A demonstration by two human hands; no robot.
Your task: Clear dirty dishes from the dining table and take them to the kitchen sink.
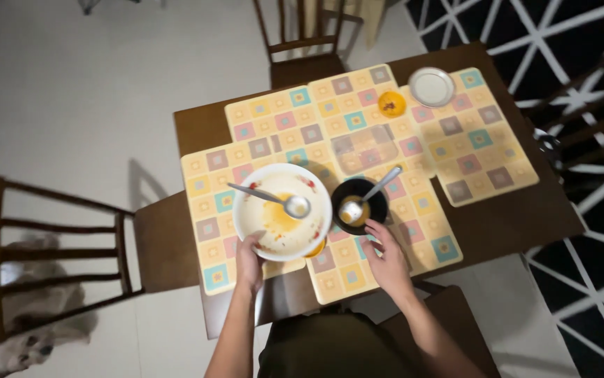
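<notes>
My left hand [249, 263] grips the near rim of a large white plate [316, 213] smeared with orange sauce; a metal spoon [274, 199] lies in it. My right hand [386, 256] rests on the placemat just in front of a small black bowl [377, 207], fingers touching or nearly touching its near edge. That bowl holds a second spoon [368, 197] and some yellowish leftovers. Both dishes stand on checkered placemats [424, 238] on a dark wooden table [512, 217].
A clear glass dish [365, 148] lies mid-table. Farther back are a small orange bowl [391, 103] and a white saucer [432, 87]. Wooden chairs stand at the left [57, 245] and far side [305, 49]. A small pale dog [25, 346] lies under the left chair.
</notes>
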